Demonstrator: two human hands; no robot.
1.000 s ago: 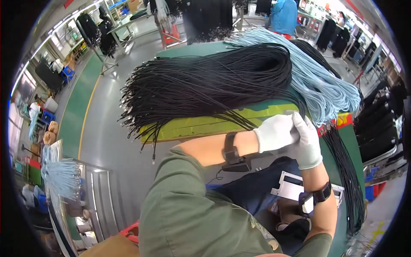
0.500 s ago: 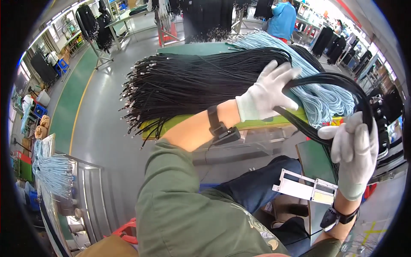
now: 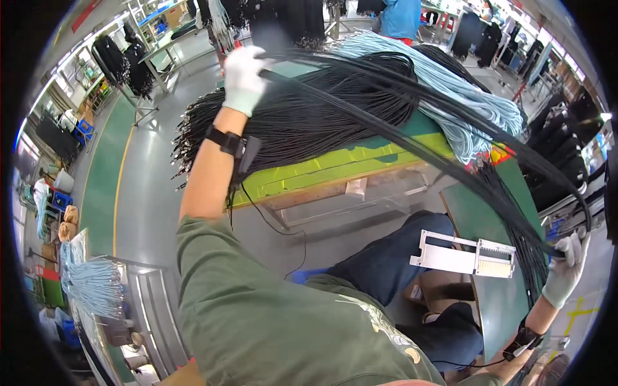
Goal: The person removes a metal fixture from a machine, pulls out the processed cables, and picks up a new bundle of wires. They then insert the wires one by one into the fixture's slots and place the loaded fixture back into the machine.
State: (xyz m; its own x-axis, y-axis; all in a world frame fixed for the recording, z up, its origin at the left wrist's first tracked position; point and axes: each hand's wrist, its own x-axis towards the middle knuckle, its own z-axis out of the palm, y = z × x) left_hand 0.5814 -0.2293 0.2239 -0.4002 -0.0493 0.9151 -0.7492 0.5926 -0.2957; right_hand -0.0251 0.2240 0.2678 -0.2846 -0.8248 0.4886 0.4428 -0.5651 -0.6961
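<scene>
Over the green surface, a black cable bundle slants above the black pile and pale blue cables, gripped at its far-left end by the left hand and at the near-right by the right hand, so uneven pulling could snag strands.

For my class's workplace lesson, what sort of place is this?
Likely a factory workshop handling cables or cords: a big pile of black cords lies on a bench beside a pale blue bundle, and dark bundles hang in the background.
</scene>
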